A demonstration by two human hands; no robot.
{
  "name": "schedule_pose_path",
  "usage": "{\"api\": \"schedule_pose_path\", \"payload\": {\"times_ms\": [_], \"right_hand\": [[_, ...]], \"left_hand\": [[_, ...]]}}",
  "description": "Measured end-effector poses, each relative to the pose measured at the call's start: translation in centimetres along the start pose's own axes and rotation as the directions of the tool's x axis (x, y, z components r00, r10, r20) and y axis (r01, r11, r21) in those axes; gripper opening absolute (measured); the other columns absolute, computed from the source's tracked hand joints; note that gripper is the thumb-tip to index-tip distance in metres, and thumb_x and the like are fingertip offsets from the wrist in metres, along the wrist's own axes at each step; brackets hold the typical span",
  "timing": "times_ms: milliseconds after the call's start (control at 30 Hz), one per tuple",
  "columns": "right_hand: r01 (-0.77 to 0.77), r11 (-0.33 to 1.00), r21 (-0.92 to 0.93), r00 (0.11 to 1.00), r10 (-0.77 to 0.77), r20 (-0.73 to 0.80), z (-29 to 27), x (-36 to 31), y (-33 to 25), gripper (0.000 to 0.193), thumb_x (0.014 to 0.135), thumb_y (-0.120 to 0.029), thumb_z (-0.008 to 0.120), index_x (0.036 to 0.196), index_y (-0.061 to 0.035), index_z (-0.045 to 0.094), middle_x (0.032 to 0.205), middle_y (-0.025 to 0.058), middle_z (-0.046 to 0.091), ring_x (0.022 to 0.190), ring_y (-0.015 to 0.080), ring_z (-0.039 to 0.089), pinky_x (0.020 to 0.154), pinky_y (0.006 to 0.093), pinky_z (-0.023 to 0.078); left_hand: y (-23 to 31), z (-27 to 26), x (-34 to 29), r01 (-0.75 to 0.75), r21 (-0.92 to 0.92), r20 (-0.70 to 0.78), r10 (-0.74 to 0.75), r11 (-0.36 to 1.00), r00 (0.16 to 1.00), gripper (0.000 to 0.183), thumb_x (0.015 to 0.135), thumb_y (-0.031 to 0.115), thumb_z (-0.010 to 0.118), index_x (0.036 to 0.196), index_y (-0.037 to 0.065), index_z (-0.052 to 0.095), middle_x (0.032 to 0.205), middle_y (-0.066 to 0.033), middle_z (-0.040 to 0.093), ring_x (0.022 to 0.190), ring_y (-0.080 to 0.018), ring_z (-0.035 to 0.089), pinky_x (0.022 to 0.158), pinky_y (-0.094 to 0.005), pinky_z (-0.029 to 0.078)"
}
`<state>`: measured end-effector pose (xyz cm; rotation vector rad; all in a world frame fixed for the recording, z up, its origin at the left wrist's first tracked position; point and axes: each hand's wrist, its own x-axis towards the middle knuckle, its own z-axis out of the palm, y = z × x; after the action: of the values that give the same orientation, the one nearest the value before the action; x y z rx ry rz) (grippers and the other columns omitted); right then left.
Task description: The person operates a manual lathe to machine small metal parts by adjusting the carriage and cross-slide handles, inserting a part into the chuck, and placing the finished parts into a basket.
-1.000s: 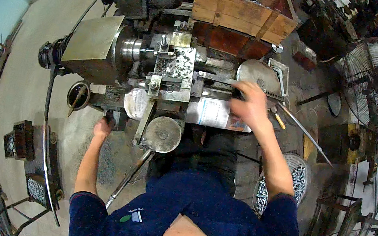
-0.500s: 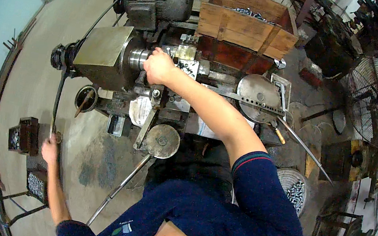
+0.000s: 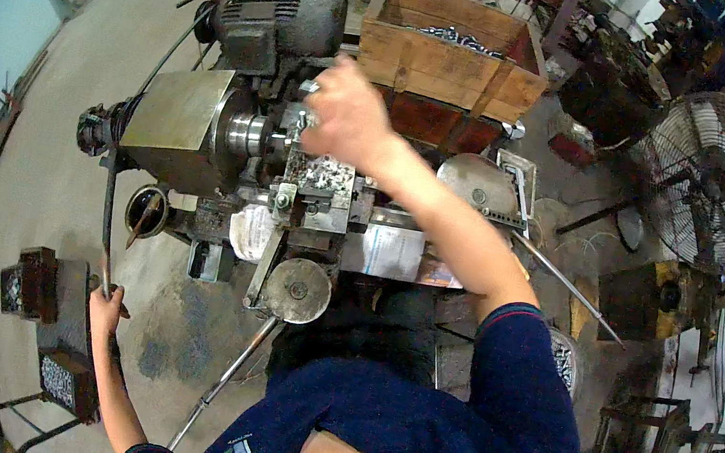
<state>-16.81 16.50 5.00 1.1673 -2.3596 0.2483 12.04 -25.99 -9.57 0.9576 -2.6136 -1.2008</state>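
My left hand [image 3: 104,311] is closed round the lower end of a long metal lever [image 3: 105,264] that comes down from the left end of a small lathe. My right hand [image 3: 348,115] is over the lathe's tool slide [image 3: 319,199], just right of the shiny spindle nose [image 3: 247,135]. It is smeared by motion, so whether its fingers hold anything is hidden. Metal chips [image 3: 325,173] lie on the slide under my right wrist. A boxy headstock [image 3: 174,111] stands left of the spindle. In front of the slide is a round metal disc [image 3: 298,291] with a long rod handle [image 3: 225,375].
Behind the lathe are a dark motor [image 3: 287,24] and a wooden crate [image 3: 448,69] with small metal parts. A pot with a brush [image 3: 149,210] stands front left, near bins of small parts [image 3: 70,381]. At the right are another round plate [image 3: 478,187] and a large fan [image 3: 710,181].
My right hand has left the spindle nose and moved right, over the tool slide. The left hand, still on the lever, is slightly lower. The whole view has shifted a little.
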Motion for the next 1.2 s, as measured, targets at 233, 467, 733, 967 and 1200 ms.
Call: {"api": "schedule_pose_path", "payload": {"times_ms": [233,467,733,967,1200], "right_hand": [[-0.413,0.877,-0.246,0.899,0.350,-0.262,-5.0,-2.6,9.8,0.057,0.060,-0.027,0.065,0.115,-0.0142,0.056,0.120,0.0204,0.046,0.110,0.0372,0.044,0.094,0.0455,0.036],[-0.395,0.862,0.317,0.855,0.471,-0.218,-3.5,-20.7,2.2,0.050,0.055,-0.020,0.062,0.103,-0.0053,0.058,0.118,0.0203,0.048,0.104,0.0372,0.048,0.087,0.0433,0.041],[-0.944,-0.117,-0.309,-0.202,0.945,0.259,-2.4,-54.8,-2.5,0.049,0.055,-0.030,0.068,0.096,-0.0053,0.064,0.124,0.0203,0.047,0.108,0.0324,0.051,0.090,0.0348,0.043],[-0.717,-0.076,-0.693,-0.391,0.867,0.310,-4.2,-65.8,-0.1,0.032,0.070,-0.022,0.054,0.095,-0.0052,0.065,0.117,0.0161,0.053,0.106,0.0259,0.053,0.091,0.0323,0.043],[-0.662,0.083,-0.745,-0.317,0.870,0.378,-3.0,-66.9,0.5,0.034,0.073,-0.022,0.058,0.099,-0.0017,0.063,0.116,0.0209,0.050,0.109,0.0317,0.050,0.092,0.0354,0.042]], "left_hand": [[-1.0,0.6,2.6,-0.071,-0.136,0.082,0.083,0.988,0.993,0.021,0.083,0.014,0.059,0.084,-0.006,0.054,0.060,-0.0082,0.055,0.046,-0.0154,0.053,0.043,-0.0304,0.046],[-0.5,0.3,1.4,0.024,-0.119,0.019,-0.022,0.993,1.000,0.029,0.084,0.027,0.061,0.080,-0.001,0.057,0.052,-0.0023,0.047,0.044,-0.0114,0.043,0.042,-0.0271,0.037],[17.4,5.0,-12.1,-0.067,-0.013,-0.022,0.067,0.998,0.998,0.043,0.085,0.036,0.057,0.100,-0.004,0.060,0.093,-0.0240,0.060,0.077,-0.0311,0.055,0.073,-0.0456,0.048],[21.4,7.1,-17.0,0.035,-0.172,-0.100,-0.052,0.985,0.994,0.038,0.084,0.033,0.058,0.097,-0.002,0.062,0.090,-0.0235,0.060,0.079,-0.0294,0.057,0.073,-0.0453,0.049],[14.8,6.2,-13.5,-0.212,-0.347,-0.148,0.170,0.913,0.974,0.032,0.085,0.030,0.058,0.088,-0.001,0.061,0.081,-0.0179,0.056,0.072,-0.0253,0.054,0.067,-0.0404,0.046]]}}
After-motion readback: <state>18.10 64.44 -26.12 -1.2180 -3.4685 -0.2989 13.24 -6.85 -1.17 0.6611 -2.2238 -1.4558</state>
